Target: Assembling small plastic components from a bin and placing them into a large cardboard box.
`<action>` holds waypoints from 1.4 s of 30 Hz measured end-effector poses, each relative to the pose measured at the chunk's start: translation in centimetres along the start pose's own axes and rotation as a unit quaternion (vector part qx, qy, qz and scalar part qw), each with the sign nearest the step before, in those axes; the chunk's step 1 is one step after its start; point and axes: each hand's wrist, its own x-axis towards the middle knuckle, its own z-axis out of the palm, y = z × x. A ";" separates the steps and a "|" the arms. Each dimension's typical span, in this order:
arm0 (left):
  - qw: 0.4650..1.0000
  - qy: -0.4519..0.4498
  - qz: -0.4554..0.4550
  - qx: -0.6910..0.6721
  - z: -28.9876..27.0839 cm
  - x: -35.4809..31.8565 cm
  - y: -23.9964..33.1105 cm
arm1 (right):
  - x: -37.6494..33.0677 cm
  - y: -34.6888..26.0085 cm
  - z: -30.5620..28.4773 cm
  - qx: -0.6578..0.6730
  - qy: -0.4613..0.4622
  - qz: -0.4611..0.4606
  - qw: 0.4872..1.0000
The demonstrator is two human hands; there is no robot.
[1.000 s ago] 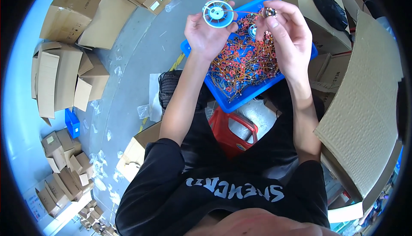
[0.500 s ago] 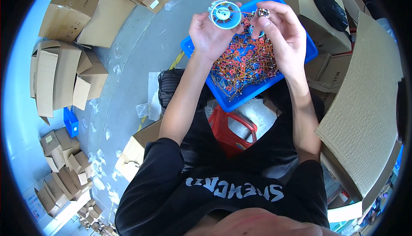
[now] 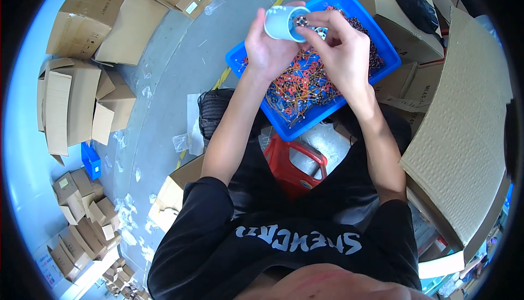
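My left hand (image 3: 266, 52) is wrapped round a white cup-shaped plastic housing (image 3: 278, 24), tipped on its side with its opening toward the right. At that opening my right hand (image 3: 348, 46) pinches a small round dark part with light spots (image 3: 301, 21) between thumb and fingertips. Whether the part touches the housing's rim, I cannot tell. Both hands are above a blue plastic tray (image 3: 314, 128), which holds a heap of small parts with red and orange wires (image 3: 300, 84). Another small white-and-blue round piece (image 3: 321, 33) shows beneath my right fingers, partly hidden.
A red plastic stool (image 3: 295, 163) stands between my legs. Close on my right are a large cardboard flap (image 3: 464, 131) and a box with a black bag (image 3: 417, 8) on it. Cardboard boxes (image 3: 82, 27) line the left side, with plastic scraps (image 3: 126, 213) on the floor.
The housing has turned from showing its round end with inner details to lying sideways. My right hand has moved left, bringing the small round part to the housing's opening.
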 end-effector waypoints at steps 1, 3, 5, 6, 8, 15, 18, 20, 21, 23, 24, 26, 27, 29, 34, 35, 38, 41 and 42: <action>0.999 -0.029 -0.019 -0.005 -0.1 0.0 0.1 | 0.0 0.0 0.0 -0.027 0.005 -0.018 0.999; 0.997 -0.058 -0.040 -0.012 -0.3 0.1 0.0 | -0.1 0.0 0.0 -0.054 0.011 -0.034 0.998; 0.999 -0.011 -0.038 -0.015 -1.1 0.5 -0.4 | -0.2 0.2 0.1 -0.107 0.014 -0.068 0.992; 0.999 0.013 -0.037 -0.016 -1.4 0.6 -0.6 | -0.2 0.3 0.2 -0.133 0.015 -0.084 0.987; 0.999 0.024 -0.037 -0.015 -1.8 0.7 -0.5 | -0.3 0.2 0.4 -0.134 0.007 -0.084 0.987; 0.998 0.039 -0.042 -0.026 -2.3 0.7 -0.3 | -0.1 0.8 0.2 -0.087 -0.037 -0.091 0.991; 0.999 -0.003 -0.053 -0.004 -2.6 0.7 -0.3 | 0.0 1.1 0.2 -0.080 -0.031 -0.096 0.992; 0.998 -0.010 -0.060 -0.013 -3.0 0.7 -0.2 | 0.0 0.9 0.0 -0.089 -0.036 -0.084 0.992; 0.997 -0.018 -0.066 -0.020 -3.1 0.7 -0.1 | 0.0 0.7 -0.1 -0.099 -0.042 -0.073 0.992; 0.996 -0.027 -0.075 -0.029 -2.9 0.6 -0.2 | 0.0 0.6 -0.1 -0.110 -0.046 -0.060 0.991; 0.997 -0.011 -0.075 -0.027 -2.8 0.5 -0.3 | 0.0 0.6 0.0 -0.110 -0.040 -0.064 0.991; 0.997 0.020 -0.076 -0.023 -2.5 0.4 -0.4 | 0.0 0.7 0.0 -0.111 -0.027 -0.073 0.991; 0.997 0.020 -0.077 -0.023 -2.4 0.5 -0.4 | 0.0 0.9 0.1 -0.111 -0.027 -0.072 0.991; 0.997 0.024 -0.068 0.004 -2.2 0.6 -0.5 | -0.1 1.3 0.5 -0.091 -0.022 -0.090 0.992; 0.998 0.006 -0.061 0.028 -2.4 0.5 -0.7 | -0.2 1.3 0.2 -0.067 -0.045 -0.087 0.993; 0.998 0.006 -0.061 0.027 -2.5 0.5 -0.7 | -0.2 1.3 0.3 -0.067 -0.045 -0.086 0.993; 0.997 0.011 -0.066 0.022 -2.4 0.6 -0.5 | -0.3 1.2 0.4 -0.093 -0.055 -0.081 0.991; 0.995 0.022 -0.094 -0.003 -2.0 0.2 -0.3 | -0.3 1.3 0.4 -0.090 -0.059 -0.090 0.990; 0.994 0.028 -0.107 -0.016 -1.8 0.1 -0.2 | -0.3 1.3 0.4 -0.089 -0.061 -0.096 0.990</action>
